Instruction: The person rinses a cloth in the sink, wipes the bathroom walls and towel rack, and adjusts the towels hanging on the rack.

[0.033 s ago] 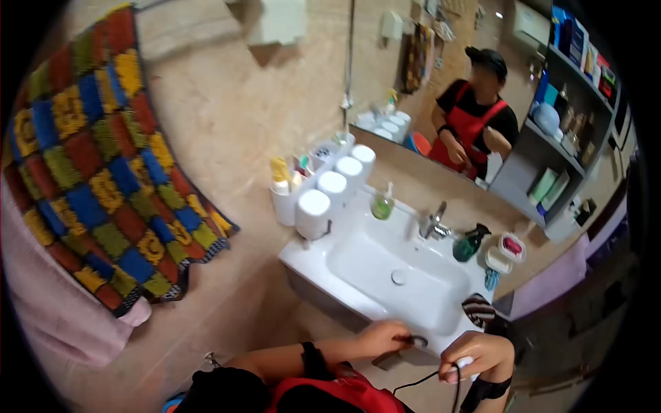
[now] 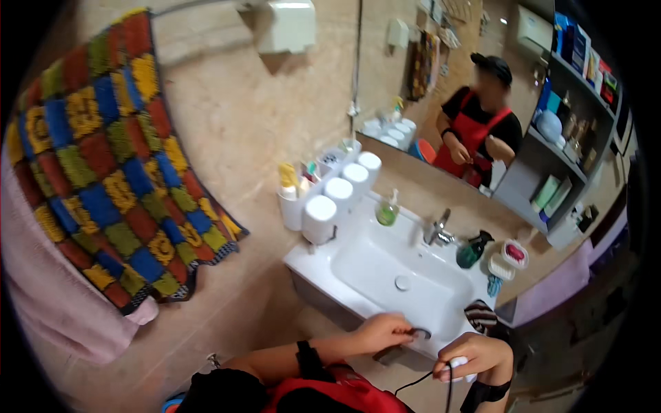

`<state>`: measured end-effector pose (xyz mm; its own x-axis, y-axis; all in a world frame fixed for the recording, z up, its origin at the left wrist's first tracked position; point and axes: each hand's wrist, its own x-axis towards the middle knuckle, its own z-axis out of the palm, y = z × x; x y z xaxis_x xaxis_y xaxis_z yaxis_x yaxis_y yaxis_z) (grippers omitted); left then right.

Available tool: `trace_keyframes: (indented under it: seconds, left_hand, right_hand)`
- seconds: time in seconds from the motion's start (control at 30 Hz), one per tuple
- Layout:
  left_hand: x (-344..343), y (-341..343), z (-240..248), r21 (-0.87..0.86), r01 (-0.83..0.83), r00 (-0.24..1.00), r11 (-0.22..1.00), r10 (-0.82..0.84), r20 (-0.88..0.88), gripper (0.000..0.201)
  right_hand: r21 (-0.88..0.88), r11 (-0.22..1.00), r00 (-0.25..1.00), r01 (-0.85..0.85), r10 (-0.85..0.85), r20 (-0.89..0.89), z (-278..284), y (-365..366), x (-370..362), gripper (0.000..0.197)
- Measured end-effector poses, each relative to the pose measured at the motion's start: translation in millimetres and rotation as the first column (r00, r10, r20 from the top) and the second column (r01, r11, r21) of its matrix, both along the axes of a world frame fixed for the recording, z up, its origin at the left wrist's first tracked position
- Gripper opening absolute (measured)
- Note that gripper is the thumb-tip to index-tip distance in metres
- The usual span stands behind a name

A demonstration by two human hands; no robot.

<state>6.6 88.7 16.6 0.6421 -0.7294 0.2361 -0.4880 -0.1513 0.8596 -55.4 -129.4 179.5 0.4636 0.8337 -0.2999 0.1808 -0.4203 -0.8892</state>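
Over the basin's front edge, my left hand (image 2: pixel 384 332) is closed, its fingers pinching a dark curved piece (image 2: pixel 423 333) whose kind I cannot make out. To its right, my right hand (image 2: pixel 476 354) is wrapped round a small white object (image 2: pixel 457 361), mostly hidden by the fingers. A thin black cord (image 2: pixel 415 383) runs from this hand down toward my red apron (image 2: pixel 337 394), and a strand of it hangs below the fingers. Below both hands and behind them lies the white washbasin (image 2: pixel 372 306). A striped brown cloth (image 2: pixel 480 315) sits on its right rim, just above my right hand.
Along the basin's back stand a green soap bottle (image 2: pixel 387 210), a chrome tap (image 2: pixel 438 230), a dark green pump bottle (image 2: pixel 474 250) and a soap dish (image 2: pixel 514 253). White cups (image 2: pixel 320 219) line the left wall. A mirror (image 2: pixel 385 76) and grey shelves (image 2: pixel 575 148) rise behind; a checkered towel (image 2: pixel 117 179) hangs left.
The view has shifted slightly. My left hand has moved a little up toward the basin with the dark curved piece, while my right hand keeps its grip on the white object.
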Motion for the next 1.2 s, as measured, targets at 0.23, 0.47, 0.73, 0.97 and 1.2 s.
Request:
trace_keyframes:
  seconds: [0.23,0.47,0.73,0.97,1.2]
  left_hand:
    - [48.7,100.4,224.4,-0.461,-0.382,0.546,0.801,0.598,0.587,0.016]
    - [71.9,147.1,369.6,-0.658,-0.548,-0.093,0.516,0.744,0.661,0.023]
    - [118.6,161.5,422.9,-0.634,-0.734,-0.414,0.241,0.582,0.700,0.028]
    - [136.8,161.4,409.4,-0.480,-0.864,-0.356,0.149,0.494,0.793,0.032]
    - [120.7,160.6,407.1,-0.507,-0.827,-0.319,0.242,0.540,0.779,0.032]
  right_hand:
    - [-0.373,0.916,0.911,0.146,0.022,0.411,0.9,32.1,22.9,0.049]
    - [-0.341,0.911,0.826,0.232,0.001,0.564,39.8,39.1,50.4,0.040]
    - [-0.151,0.988,0.867,0.028,0.051,0.496,53.4,59.2,73.4,0.036]
    - [0.383,0.919,0.905,0.096,-0.241,0.351,39.9,57.5,108.6,0.024]
    - [0.858,0.396,0.859,0.327,-0.502,-0.095,78.0,99.4,167.9,0.025]
